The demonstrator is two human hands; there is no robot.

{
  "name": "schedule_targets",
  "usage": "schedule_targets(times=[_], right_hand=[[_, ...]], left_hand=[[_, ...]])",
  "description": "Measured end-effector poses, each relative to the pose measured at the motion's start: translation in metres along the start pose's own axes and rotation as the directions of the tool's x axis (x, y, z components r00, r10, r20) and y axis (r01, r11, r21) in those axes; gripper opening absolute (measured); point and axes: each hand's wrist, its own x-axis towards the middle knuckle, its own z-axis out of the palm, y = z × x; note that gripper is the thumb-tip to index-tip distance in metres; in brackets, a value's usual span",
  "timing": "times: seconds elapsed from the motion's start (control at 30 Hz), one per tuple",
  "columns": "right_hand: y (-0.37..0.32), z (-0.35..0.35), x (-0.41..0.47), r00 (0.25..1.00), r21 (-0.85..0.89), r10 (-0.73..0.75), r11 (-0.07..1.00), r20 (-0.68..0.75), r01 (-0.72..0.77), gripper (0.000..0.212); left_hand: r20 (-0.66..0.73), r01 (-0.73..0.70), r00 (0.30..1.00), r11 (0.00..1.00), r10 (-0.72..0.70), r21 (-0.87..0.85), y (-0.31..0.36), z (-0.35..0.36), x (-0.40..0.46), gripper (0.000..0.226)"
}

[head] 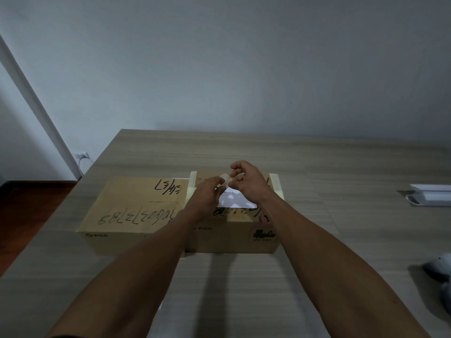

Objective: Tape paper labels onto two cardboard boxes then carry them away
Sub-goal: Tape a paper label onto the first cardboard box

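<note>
At the far left a white cable (84,160) hangs from a wall socket beside the wooden table (341,167). On the table 2 cardboard boxes sit side by side, touching. The left box (127,206) has black marker writing across its top and a small printed logo on its front face. The right box (234,237) has pale tape strips folded over its left and right top edges, and a round sticker near its front right corner.

Both arms reach out over the right box. The left hand (207,193) has its fingertips pinched on one end of a short strip of pale tape (225,180); the right hand (246,179) pinches the other end, the remaining fingers curled loosely above. The strip is held between them just above a white paper label (234,200) lying flat on that box's top, partly hidden by the hands. Whether the tape touches the label yet, I cannot tell.

Further right, near the table's edge, lies a white flat object (429,195), and below it a pale grey rounded thing (439,267), cut off by the frame.
</note>
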Motion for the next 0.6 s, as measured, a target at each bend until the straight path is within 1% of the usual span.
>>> schedule_targets(times=[0.07, 0.2, 0.27, 0.37, 0.5, 0.6], right_hand=[[-0.001, -0.0019, -0.0004, 1.0, 0.01, 0.005, 1.0, -0.007, -0.005, 0.042], [-0.0032, -0.0051, 0.0009, 0.999, 0.082, 0.013, 0.997, -0.04, -0.01, 0.03], [-0.0043, -0.0065, 0.0013, 0.998, 0.084, 0.035, 0.996, -0.054, -0.03, 0.027], [-0.0031, -0.0062, 0.0021, 0.997, 0.039, 0.064, 0.997, -0.047, -0.062, 0.026], [0.0013, -0.0021, 0.0046, 0.995, -0.064, 0.099, 0.993, -0.012, -0.1, 0.026], [0.0016, 0.0012, 0.005, 0.995, -0.123, 0.095, 0.988, 0.001, -0.094, 0.028]], left_hand=[[0.009, 0.007, 1.0, 1.0, -0.007, -0.002, -0.0004, 0.0009, 0.0007, 0.026], [0.043, -0.028, 0.999, 0.999, 0.029, -0.015, 0.0001, 0.0005, 0.003, 0.021], [0.039, -0.043, 0.998, 0.998, 0.044, -0.035, -0.0003, 0.0001, 0.0032, 0.02], [0.054, -0.072, 0.996, 0.997, 0.074, -0.034, -0.0015, 0.0014, 0.0023, 0.021], [0.067, -0.068, 0.995, 0.998, 0.069, -0.014, -0.005, 0.005, 0.0029, 0.024], [0.064, -0.06, 0.996, 0.998, 0.062, -0.028, -0.0039, 0.0076, 0.003, 0.023]])
